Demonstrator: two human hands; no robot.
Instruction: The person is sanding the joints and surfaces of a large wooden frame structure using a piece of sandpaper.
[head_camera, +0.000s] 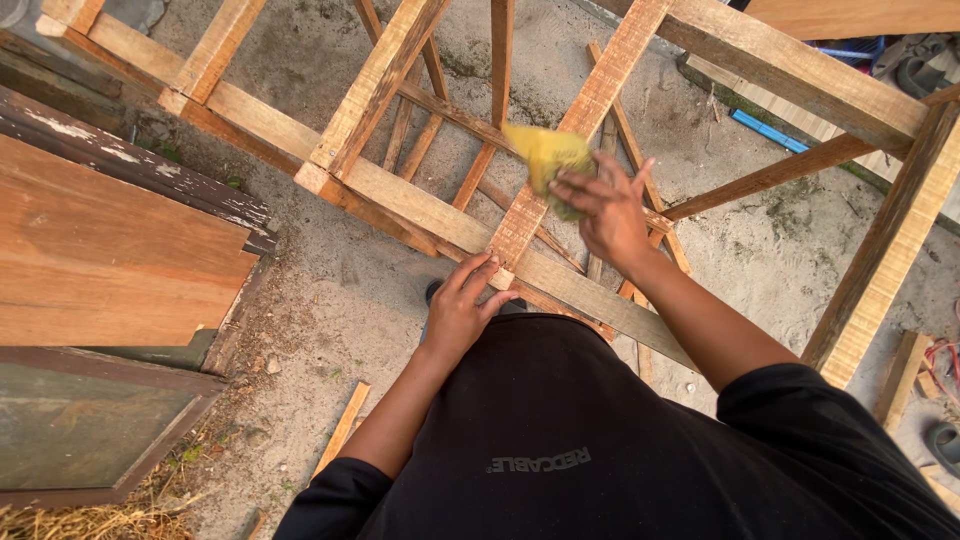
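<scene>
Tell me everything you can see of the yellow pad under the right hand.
The pad is a yellow, folded sheet, like sandpaper or a cloth; which one I cannot tell. It lies flat on a slanted slat of the bare wooden frame, blurred along its upper edge. The right hand presses its near end with spread fingers, covering part of it. The left hand rests on the frame's rail below, apart from the pad.

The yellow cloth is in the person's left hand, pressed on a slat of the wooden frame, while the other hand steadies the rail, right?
Not quite. The head view shows the yellow cloth under the right hand, pressed on the slat of the wooden frame. The left hand steadies the rail.
</scene>
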